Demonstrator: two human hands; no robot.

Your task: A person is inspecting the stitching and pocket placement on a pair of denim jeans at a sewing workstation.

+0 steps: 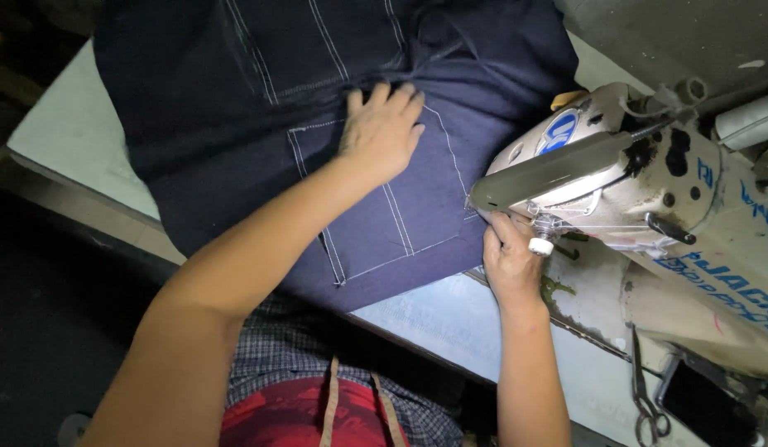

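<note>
Pale green and worn, the sewing table (65, 136) is carrying everything in view, its left edge running off into dark floor. Over its far half a dark blue denim garment (235, 108) is lying spread out, with a pocket panel (400, 215) outlined in pale double stitching.

The left hand (381, 128) is lying flat and open on the denim at the pocket's upper edge, palm down, fingers stretched toward the far side of the table, pressing the cloth rather than clasping anything. The right hand (508, 261) is sitting at the pocket's right corner, right under the head of the sewing machine (640, 190), its fingers curled around the fabric edge near the needle area; whether they are actually pinching the cloth cannot be told, since the machine head is covering the fingertips.

The cream-coloured machine, smudged with black grime, is occupying the table's right side, with a white knob (540, 246) just beside the right hand. Near the table's near-right corner a pair of scissors (646, 397) is resting beside a dark rectangular object (703, 401). At the bottom, the person's checked shirt (285, 348) and a red apron (301, 418) are showing.
</note>
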